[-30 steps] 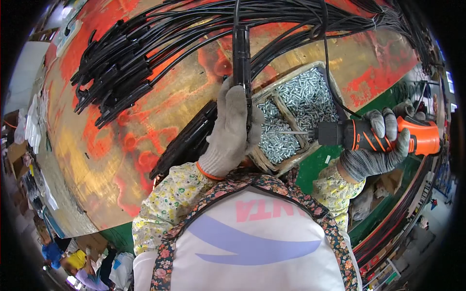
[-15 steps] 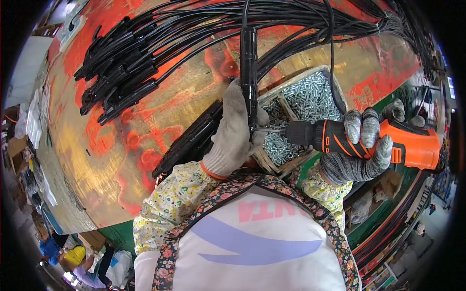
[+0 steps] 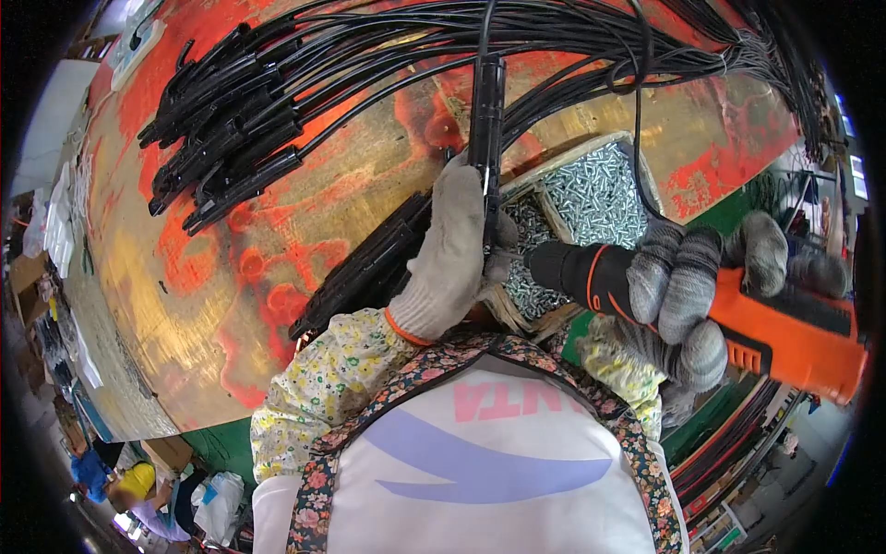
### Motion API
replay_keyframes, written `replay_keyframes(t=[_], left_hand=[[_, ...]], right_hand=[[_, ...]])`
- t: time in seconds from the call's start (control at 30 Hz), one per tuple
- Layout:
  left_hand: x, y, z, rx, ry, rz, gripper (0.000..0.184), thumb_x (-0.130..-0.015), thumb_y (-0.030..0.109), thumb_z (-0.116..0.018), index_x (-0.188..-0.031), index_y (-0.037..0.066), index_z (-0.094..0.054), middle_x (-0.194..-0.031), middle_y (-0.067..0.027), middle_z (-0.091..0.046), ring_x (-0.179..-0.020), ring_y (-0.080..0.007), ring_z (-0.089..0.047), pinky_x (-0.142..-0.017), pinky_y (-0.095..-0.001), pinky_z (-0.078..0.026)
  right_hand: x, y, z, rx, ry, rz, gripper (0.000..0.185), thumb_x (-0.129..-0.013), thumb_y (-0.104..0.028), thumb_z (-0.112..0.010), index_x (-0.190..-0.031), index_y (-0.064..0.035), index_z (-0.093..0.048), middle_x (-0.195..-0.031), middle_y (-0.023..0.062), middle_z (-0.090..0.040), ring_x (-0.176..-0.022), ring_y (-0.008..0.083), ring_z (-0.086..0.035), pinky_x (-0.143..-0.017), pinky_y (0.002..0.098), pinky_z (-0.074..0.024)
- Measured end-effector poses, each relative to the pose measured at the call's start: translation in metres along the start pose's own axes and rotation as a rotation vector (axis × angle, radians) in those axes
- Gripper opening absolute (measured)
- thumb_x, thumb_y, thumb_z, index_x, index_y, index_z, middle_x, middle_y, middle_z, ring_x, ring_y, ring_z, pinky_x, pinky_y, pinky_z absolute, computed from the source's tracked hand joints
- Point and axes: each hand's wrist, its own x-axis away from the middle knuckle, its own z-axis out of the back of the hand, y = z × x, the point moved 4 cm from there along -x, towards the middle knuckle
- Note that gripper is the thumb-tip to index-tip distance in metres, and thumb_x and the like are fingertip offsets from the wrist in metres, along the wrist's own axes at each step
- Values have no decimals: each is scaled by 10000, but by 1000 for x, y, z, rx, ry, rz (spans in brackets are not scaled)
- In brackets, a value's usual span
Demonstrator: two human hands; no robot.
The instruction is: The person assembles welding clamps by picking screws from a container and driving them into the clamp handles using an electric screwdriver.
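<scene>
My left hand [image 3: 443, 254], in a grey-white glove, is closed around the lower part of a black tubular plastic housing [image 3: 488, 111] with a cable running out of its top end. An orange and black cordless screwdriver [image 3: 784, 337] is gripped by my right hand [image 3: 678, 295], which wears a dark grey knit glove. Its black chuck points left at the lower end of the housing, close to my left fingertips. Those fingers hide the bit's tip, so contact with a screw cannot be made out. More black housings [image 3: 365, 263] lie beside my left wrist.
A divided box [image 3: 552, 216] of small silver screws [image 3: 600, 198] stands just right of the housing. Several cabled black housings [image 3: 226, 138] are piled at upper left, their black cables [image 3: 572, 42] crossing the red-stained table [image 3: 341, 198]. A person [image 3: 138, 485] is at lower left.
The screwdriver has tilted, its rear end dropping to the lower right while the chuck moved left towards my left fingers. My left hand and the housing have shifted slightly right.
</scene>
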Motion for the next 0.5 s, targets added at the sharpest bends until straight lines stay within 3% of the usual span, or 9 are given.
replay_keyframes(t=[0.03, 0.1, 0.17, 0.2, 0.3, 0.5], left_hand=[[0, -1, 1, 5, -8, 17, 747, -872, 740, -322, -1393, 207, -280, -781, -17, -527, -583, -104, -489, -490, -256, -413], [0, 0, 0, 27, 59, 38, 703, -869, 737, -339, -1315, 194, -373, -765, -13, -524, -580, -104, -483, -498, -263, -408], [1, 1, 1, 47, 94, 39, 682, -863, 746, -338, -1235, 178, -396, -742, -16, -516, -565, -108, -474, -486, -263, -395], [2, 2, 0, 60, 98, 38, 675, -859, 751, -338, -1195, 170, -407, -730, -18, -512, -558, -110, -469, -480, -263, -388], [1, 2, 0, 90, 105, 39, 668, -849, 765, -336, -1076, 145, -442, -695, -23, -501, -536, -115, -454, -463, -263, -368], [1, 0, 0, 170, 130, 68, 718, -829, 792, -334, -836, 96, -511, -625, -33, -478, -492, -126, -425, -428, -264, -328]], right_hand=[[-2, 1, 0, -1, -17, 26, 653, -832, -24, -624, -1398, -179, -337, -919, 5, -521, -654, 93, -509, -552, 287, -486], [-6, 9, -9, 5, 187, 178, 699, -836, -28, -632, -1433, -192, -310, -1021, 22, -490, -656, 94, -505, -556, 270, -477], [-2, 11, -9, 19, 386, 134, 714, -843, -34, -631, -1450, -193, -290, -994, 27, -489, -634, 89, -489, -546, 255, -458], [5, 10, -7, 31, 483, 14, 706, -849, -38, -625, -1449, -188, -285, -916, 24, -503, -611, 84, -475, -535, 248, -443], [4, 11, -8, 73, 447, -109, 635, -869, -65, -609, -1415, -163, -301, -718, -2, -482, -528, 75, -420, -519, 236, -413], [3, 14, -10, 84, 416, -81, 543, -876, -96, -601, -1350, -139, -340, -749, -3, -481, -563, 91, -434, -527, 255, -424]])
